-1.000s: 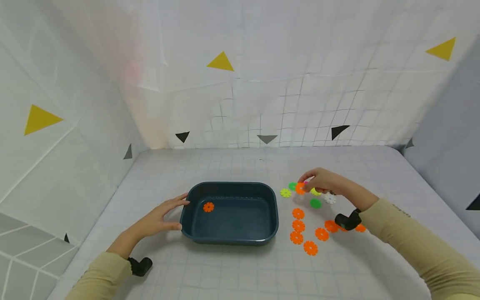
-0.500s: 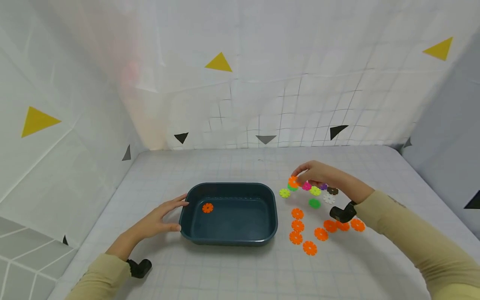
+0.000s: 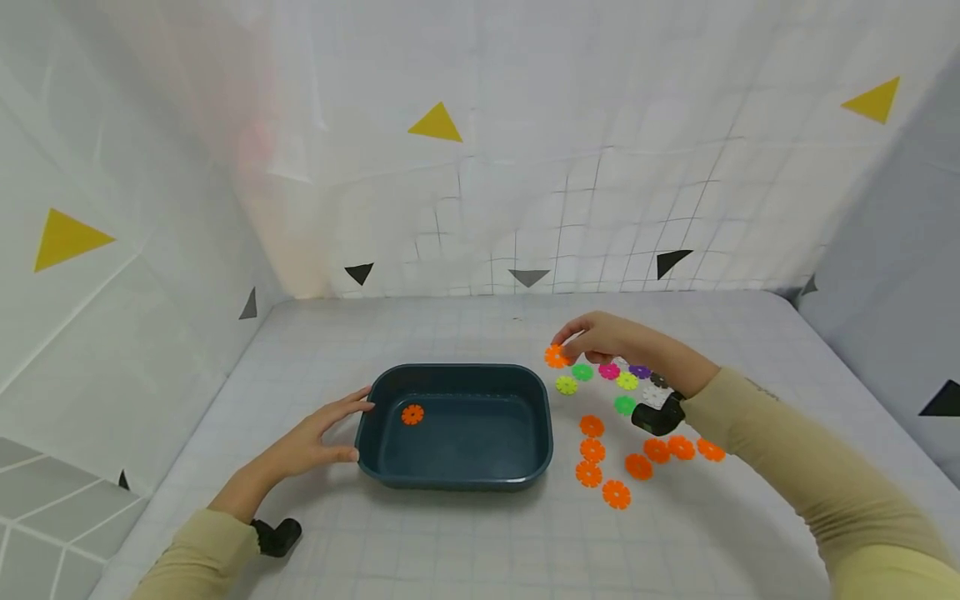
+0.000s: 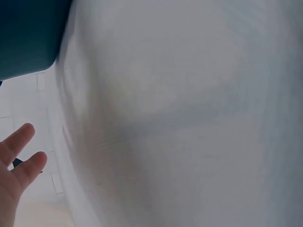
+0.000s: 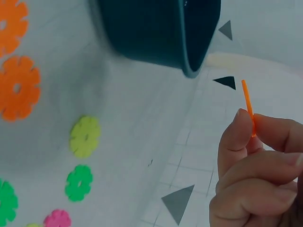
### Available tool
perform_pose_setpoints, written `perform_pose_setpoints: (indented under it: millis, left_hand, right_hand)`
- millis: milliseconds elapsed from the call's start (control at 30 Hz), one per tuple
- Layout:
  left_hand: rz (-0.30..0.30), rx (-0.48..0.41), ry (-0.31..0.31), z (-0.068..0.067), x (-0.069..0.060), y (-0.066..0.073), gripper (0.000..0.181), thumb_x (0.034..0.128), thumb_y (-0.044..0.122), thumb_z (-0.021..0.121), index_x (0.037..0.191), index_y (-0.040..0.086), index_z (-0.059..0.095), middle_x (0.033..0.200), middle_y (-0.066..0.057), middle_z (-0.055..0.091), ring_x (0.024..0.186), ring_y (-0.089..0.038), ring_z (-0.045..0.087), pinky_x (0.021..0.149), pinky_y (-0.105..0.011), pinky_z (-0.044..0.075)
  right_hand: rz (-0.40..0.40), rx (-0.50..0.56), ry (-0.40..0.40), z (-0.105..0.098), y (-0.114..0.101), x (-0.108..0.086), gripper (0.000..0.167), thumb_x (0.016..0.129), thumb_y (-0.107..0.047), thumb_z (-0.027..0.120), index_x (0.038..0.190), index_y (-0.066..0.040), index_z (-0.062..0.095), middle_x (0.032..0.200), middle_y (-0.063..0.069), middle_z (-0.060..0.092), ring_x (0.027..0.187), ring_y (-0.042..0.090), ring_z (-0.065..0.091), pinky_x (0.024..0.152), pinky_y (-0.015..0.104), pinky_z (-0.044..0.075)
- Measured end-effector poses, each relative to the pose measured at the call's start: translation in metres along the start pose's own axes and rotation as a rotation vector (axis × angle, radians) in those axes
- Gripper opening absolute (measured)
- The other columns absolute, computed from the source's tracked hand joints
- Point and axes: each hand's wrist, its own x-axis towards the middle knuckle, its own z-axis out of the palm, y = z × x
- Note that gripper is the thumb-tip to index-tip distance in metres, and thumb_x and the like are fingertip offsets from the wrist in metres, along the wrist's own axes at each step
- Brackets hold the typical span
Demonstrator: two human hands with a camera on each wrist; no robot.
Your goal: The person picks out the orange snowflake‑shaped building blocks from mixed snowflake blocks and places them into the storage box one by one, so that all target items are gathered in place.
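A thumb and fingers of the person's right hand pinch a flat orange notched plastic disc, raised above the table near the far right corner of a dark teal rectangular plastic tub. The left hand, fingers spread and grasping nothing, touches the tub's left rim. Inside lies another orange notched disc; more orange discs and a cluster of multicoloured discs lie right of the tub.

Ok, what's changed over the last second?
The right hand, pinching an orange disc, has carried it leftward toward the tray, revealing a purple disc. Nothing was let go. The left hand stays at the tray's left end; a second orange disc lies unmoved inside.
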Motion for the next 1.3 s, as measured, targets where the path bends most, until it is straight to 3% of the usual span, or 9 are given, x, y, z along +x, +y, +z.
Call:
perform_pose_setpoints:
  millis: [500, 833, 1033, 1300]
  left_hand:
    - [0.015, 0.002, -0.003, -0.001, 0.000, 0.002, 0.063, 0.0785, 0.023, 0.071, 0.134, 0.014, 0.044, 0.149, -0.014, 0.026, 0.133, -0.041, 0.024, 0.096, -0.067, 0.024]
    - [0.004, 0.006, -0.006, -0.001, 0.000, 0.001, 0.063, 0.0786, 0.024, 0.071, 0.135, 0.016, 0.044, 0.149, -0.013, 0.026, 0.133, -0.041, 0.024, 0.096, -0.068, 0.024]
    - [0.006, -0.001, -0.005, -0.001, 0.000, 0.002, 0.063, 0.0787, 0.023, 0.071, 0.135, 0.015, 0.044, 0.149, -0.013, 0.026, 0.133, -0.041, 0.024, 0.096, -0.068, 0.023]
    - [0.002, -0.007, -0.008, -0.002, 0.000, 0.000, 0.063, 0.0789, 0.023, 0.071, 0.135, 0.017, 0.044, 0.149, -0.012, 0.025, 0.133, -0.041, 0.024, 0.096, -0.068, 0.023]
  right_hand:
    - [-0.061, 0.050, -0.045, 0.023, -0.038, 0.022, 0.029, 0.086, -0.014, 0.057, 0.112, -0.003, 0.058, 0.079, 0.006, 0.063, 0.042, 0.013, 0.029, 0.045, 0.022, 0.023]
    - [-0.106, 0.054, -0.068, 0.040, -0.061, 0.033, 0.027, 0.085, -0.012, 0.058, 0.111, -0.005, 0.059, 0.095, 0.022, 0.064, 0.043, 0.013, 0.029, 0.045, 0.023, 0.023]
    - [-0.123, 0.028, -0.073, 0.051, -0.074, 0.038, 0.027, 0.082, -0.010, 0.059, 0.109, -0.005, 0.061, 0.071, 0.009, 0.060, 0.042, 0.013, 0.030, 0.044, 0.023, 0.025]
    - [-0.124, -0.015, -0.073, 0.069, -0.087, 0.046, 0.026, 0.081, -0.008, 0.061, 0.107, -0.007, 0.064, 0.068, 0.008, 0.058, 0.042, 0.012, 0.032, 0.043, 0.022, 0.028]
